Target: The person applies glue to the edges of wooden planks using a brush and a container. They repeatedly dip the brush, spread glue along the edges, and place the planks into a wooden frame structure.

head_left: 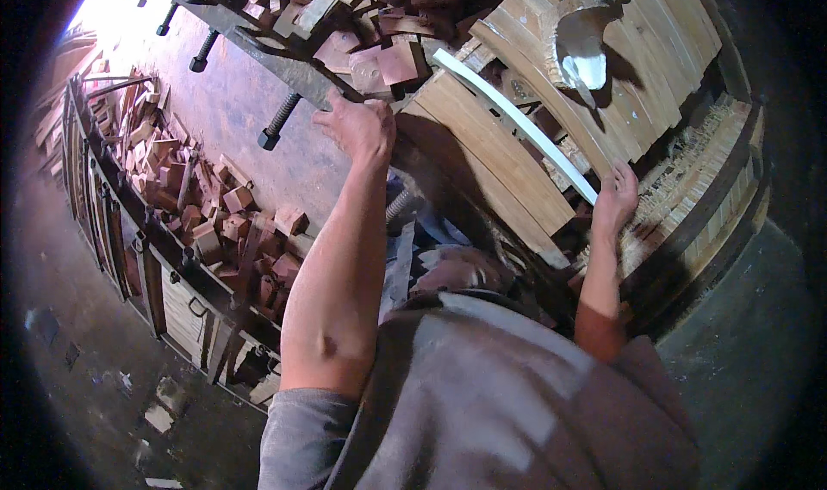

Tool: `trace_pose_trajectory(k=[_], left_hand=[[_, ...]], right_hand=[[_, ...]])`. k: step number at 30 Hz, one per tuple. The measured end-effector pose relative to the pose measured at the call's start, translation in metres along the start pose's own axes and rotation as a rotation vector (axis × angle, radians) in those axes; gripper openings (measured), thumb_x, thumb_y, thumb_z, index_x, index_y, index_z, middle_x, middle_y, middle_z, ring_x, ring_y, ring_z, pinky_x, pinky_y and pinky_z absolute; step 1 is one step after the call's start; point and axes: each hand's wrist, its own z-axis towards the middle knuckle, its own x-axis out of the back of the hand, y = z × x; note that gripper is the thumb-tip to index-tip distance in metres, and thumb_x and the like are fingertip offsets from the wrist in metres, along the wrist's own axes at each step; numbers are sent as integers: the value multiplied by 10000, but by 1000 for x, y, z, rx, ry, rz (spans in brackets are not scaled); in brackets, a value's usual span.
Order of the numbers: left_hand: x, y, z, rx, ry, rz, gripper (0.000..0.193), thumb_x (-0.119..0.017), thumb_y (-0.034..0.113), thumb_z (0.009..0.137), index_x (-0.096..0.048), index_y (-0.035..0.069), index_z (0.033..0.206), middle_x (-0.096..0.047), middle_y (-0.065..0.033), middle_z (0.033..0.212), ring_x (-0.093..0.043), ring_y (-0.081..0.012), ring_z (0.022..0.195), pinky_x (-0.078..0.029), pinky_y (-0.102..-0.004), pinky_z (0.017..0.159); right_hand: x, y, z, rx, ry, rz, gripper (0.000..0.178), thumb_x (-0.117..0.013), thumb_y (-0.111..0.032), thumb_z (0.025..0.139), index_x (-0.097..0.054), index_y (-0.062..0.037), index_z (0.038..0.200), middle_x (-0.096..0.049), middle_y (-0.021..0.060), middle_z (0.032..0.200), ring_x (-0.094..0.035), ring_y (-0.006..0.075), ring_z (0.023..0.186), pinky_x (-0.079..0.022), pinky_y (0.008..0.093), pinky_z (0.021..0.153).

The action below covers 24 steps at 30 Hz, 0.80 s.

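Note:
My left hand [355, 128] reaches over the edge of a long dark metal beam [293, 75], its fingers apart and partly bent. Beside its wrist lies a pale wooden board [491, 150]. My right hand [617, 199] is closed about the near end of a long narrow strip with a bright white face [517, 120]; its fingertips are partly hidden. The strip slants away to the upper left, above the pale board. A cut-open container [573, 38] with white material in it stands on the laid-out boards [659, 25] beyond my right hand.
Large bolts [280, 121] stick out from the beam over a flat metal surface [258, 85]. Many wood offcuts [202, 223] are heaped at the left behind a metal-framed rack [142, 249]. More blocks [401, 64] lie beyond the beam. Stacked wood pieces [698, 197] stand at the right.

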Motion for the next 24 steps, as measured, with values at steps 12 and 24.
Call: trace_pose_trajectory(k=[12,24], left_hand=[[-9,-8,5,-24,-40,84,673,-738,157,711,-470,40,1317,-436,-284,1217,-542,-424,1078,-461,-472,903],[-34,24,12,-683,-522,-198,810,-674,91,777,-264,-7,1468,-388,-243,1420,-434,-370,1273,-403,-419,1031]], right_hand=[[43,76,-39,-142,240,-203,353,-515,85,841,-634,19,1167,-655,122,1176,-625,216,1051,-466,319,953],[-2,153,-68,-400,-36,633,371,-625,-59,890,-559,-25,1253,-659,88,1078,-617,179,946,-473,311,858]])
